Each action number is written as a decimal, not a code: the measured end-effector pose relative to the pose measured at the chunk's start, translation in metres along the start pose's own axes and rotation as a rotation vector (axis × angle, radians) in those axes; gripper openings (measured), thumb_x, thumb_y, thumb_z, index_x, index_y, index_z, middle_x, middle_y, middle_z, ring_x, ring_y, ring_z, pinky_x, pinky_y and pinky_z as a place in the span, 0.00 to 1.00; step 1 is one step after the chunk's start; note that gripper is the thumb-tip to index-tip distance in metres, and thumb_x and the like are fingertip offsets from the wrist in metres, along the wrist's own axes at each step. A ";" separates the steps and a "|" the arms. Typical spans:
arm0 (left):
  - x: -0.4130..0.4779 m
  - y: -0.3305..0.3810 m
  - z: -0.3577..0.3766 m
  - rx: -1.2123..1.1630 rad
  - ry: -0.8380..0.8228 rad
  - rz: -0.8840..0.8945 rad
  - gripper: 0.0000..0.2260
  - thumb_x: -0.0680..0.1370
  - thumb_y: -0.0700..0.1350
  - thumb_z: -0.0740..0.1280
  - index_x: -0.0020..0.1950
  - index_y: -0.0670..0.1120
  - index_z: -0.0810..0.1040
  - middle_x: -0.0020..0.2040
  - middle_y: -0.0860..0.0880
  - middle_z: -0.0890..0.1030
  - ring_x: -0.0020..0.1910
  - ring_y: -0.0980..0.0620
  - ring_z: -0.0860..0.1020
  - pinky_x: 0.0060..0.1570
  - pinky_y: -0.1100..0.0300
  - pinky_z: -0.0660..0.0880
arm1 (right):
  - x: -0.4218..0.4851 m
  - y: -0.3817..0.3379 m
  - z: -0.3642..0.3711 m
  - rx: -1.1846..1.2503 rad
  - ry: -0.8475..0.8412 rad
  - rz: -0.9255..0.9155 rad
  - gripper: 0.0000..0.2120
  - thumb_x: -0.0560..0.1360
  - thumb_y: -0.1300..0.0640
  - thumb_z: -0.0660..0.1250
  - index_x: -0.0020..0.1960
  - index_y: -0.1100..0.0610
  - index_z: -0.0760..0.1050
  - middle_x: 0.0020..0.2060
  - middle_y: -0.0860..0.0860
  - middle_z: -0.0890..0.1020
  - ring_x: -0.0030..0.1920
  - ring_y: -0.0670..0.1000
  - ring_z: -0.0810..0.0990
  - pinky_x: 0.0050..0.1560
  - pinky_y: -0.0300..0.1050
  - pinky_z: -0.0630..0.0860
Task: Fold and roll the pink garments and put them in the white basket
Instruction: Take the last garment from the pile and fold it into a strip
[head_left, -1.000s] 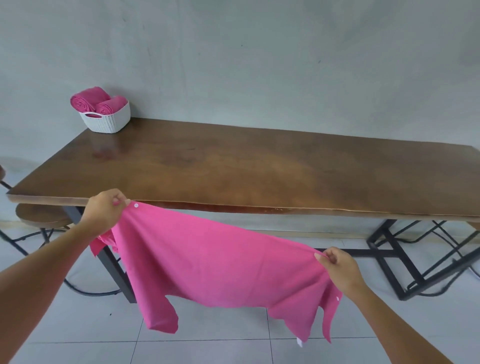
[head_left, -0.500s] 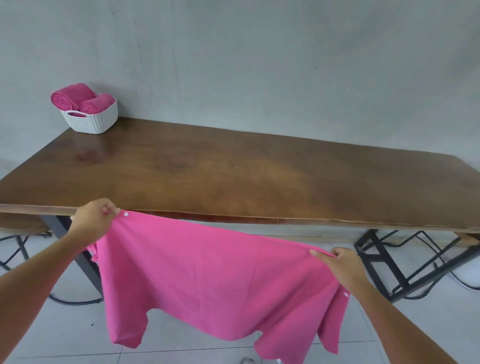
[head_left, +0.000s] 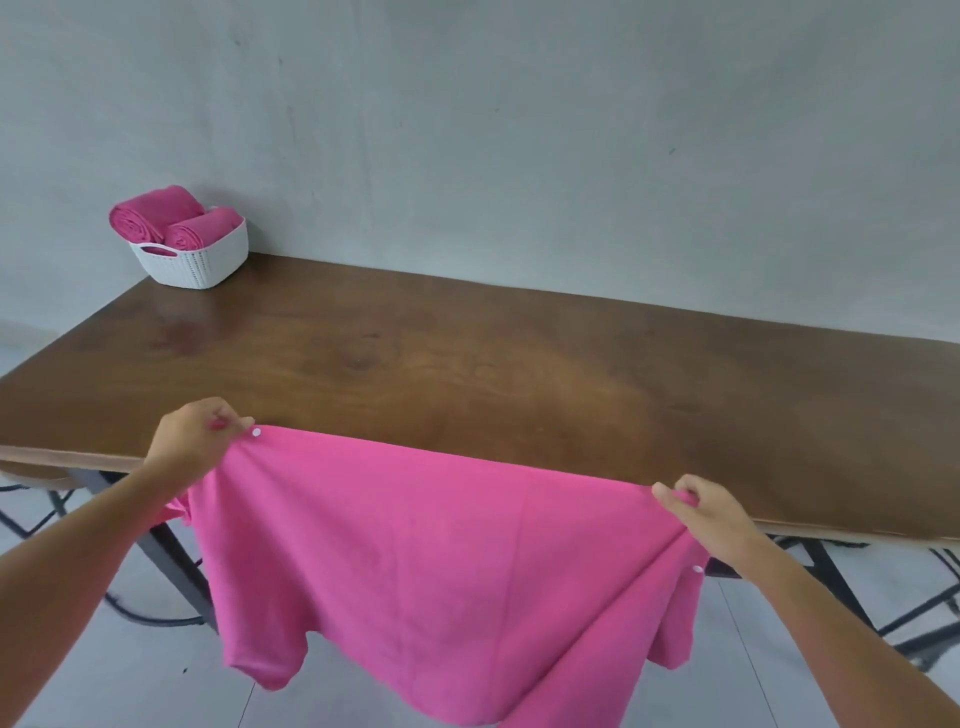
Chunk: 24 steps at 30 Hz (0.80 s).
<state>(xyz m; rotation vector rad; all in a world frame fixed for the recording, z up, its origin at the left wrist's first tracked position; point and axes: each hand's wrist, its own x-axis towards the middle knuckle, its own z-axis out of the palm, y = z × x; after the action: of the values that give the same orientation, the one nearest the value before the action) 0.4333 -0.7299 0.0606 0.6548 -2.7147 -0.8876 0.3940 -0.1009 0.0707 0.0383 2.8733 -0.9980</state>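
Head view: two pink rolls (head_left: 156, 218) already sit in the white basket (head_left: 200, 262), while my left hand (head_left: 195, 441) and right hand (head_left: 714, 519) pinch a pink shirt (head_left: 441, 545) outstretched, unfolded, over the table (head_left: 519, 364) edge.

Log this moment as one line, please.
left hand: pinches shirt | right hand: pinches shirt | shirt: held spread at table edge | basket: two rolls inside

grey wall (head_left: 519, 130), brown wooden table (head_left: 467, 353), pale tiled floor (head_left: 130, 686).
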 end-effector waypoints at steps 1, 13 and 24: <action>0.002 0.005 0.004 -0.006 -0.012 -0.002 0.11 0.76 0.49 0.75 0.38 0.45 0.80 0.40 0.47 0.82 0.44 0.43 0.79 0.44 0.52 0.73 | 0.009 0.007 0.000 0.004 0.006 0.010 0.22 0.78 0.44 0.69 0.37 0.57 0.66 0.31 0.48 0.68 0.33 0.49 0.67 0.36 0.48 0.63; 0.017 0.049 0.078 -0.032 0.063 -0.072 0.12 0.74 0.46 0.78 0.34 0.46 0.79 0.35 0.46 0.79 0.37 0.44 0.76 0.38 0.55 0.68 | 0.109 0.048 0.028 0.045 0.329 0.152 0.16 0.80 0.52 0.68 0.39 0.54 0.64 0.32 0.51 0.75 0.38 0.60 0.75 0.44 0.55 0.71; 0.040 0.076 0.123 0.009 0.263 -0.065 0.10 0.75 0.44 0.77 0.36 0.43 0.81 0.35 0.47 0.78 0.39 0.42 0.76 0.41 0.51 0.70 | 0.169 0.056 0.027 -0.114 0.436 0.092 0.12 0.79 0.50 0.68 0.42 0.53 0.69 0.39 0.48 0.75 0.47 0.58 0.72 0.50 0.54 0.64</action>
<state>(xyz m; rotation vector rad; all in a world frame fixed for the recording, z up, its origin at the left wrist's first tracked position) 0.3311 -0.6316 0.0112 0.8050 -2.4771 -0.7447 0.2316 -0.0755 -0.0024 0.4254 3.2732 -0.9009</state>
